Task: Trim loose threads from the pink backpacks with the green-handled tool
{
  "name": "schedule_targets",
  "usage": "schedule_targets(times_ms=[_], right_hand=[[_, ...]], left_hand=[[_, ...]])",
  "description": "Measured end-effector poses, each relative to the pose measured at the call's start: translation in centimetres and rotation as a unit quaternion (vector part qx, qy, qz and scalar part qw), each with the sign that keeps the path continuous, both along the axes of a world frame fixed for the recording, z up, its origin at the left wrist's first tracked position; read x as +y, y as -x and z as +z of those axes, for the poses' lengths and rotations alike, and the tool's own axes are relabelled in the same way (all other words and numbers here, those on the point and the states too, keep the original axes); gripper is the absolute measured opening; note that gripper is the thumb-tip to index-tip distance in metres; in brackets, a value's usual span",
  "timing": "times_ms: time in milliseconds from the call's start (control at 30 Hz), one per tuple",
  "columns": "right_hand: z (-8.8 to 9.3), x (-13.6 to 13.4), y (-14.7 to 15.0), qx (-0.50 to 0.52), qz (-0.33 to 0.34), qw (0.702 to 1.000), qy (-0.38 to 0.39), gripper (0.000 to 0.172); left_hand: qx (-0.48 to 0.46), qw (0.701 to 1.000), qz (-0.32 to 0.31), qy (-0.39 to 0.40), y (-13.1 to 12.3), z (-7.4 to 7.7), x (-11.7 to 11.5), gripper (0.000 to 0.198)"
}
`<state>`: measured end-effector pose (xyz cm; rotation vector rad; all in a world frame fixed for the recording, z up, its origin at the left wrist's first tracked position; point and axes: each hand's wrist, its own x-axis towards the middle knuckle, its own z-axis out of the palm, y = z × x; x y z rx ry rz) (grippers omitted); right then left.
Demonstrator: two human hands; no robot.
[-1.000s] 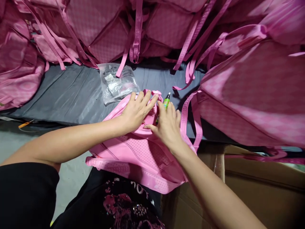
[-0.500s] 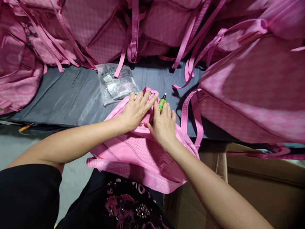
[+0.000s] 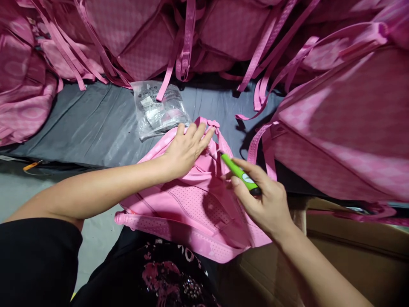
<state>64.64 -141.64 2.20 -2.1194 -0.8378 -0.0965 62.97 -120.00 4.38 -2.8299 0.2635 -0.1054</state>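
A pink backpack (image 3: 188, 204) lies back-up in front of me, half on the grey table surface (image 3: 96, 128). My left hand (image 3: 187, 147) rests flat on its top near the pink handle loop (image 3: 212, 128), fingers spread. My right hand (image 3: 262, 198) is closed round a slim green lighter (image 3: 238, 170), whose dark tip points at the strap just right of the left hand's fingertips.
Piles of pink backpacks (image 3: 335, 115) with hanging straps line the back and right of the table. A clear plastic bag (image 3: 158, 111) of small parts lies behind the backpack. An orange-handled tool (image 3: 30, 165) sits at the left edge. A cardboard box (image 3: 351, 243) stands at lower right.
My right hand has pulled back from the backpack top towards the right and turned the green lighter so its tip points left. The left hand has stayed put.
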Motion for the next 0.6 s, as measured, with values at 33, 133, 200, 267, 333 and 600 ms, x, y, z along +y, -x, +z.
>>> schedule_targets(times_ms=[33, 133, 200, 267, 333, 600], right_hand=[[0.4, 0.1, 0.0, 0.05, 0.022, 0.998, -0.006, 0.037], [1.0, 1.5, -0.7, 0.145, 0.059, 0.988, 0.004, 0.029], [1.2, 2.7, -1.5, 0.152, 0.093, 0.984, 0.031, 0.025], [1.2, 3.4, -2.3, 0.128, 0.126, 0.981, 0.077, 0.021], [1.2, 3.5, -2.7, 0.099, 0.146, 0.977, 0.123, 0.021], [0.9, 3.0, -2.2, 0.086, 0.168, 0.974, 0.128, 0.025]], left_hand=[[0.002, 1.0, 0.003, 0.002, 0.0, 0.0, -0.1, 0.073], [0.009, 1.0, 0.01, 0.007, 0.0, 0.3, -0.3, 0.068], [0.007, 1.0, 0.01, 0.007, 0.0, 0.4, -0.3, 0.066], [0.005, 1.0, 0.008, 0.008, 0.1, 0.4, -0.3, 0.066], [0.002, 1.0, 0.007, 0.011, 0.1, 0.4, -0.1, 0.067], [0.005, 1.0, 0.008, 0.016, 0.1, 0.4, -0.1, 0.066]])
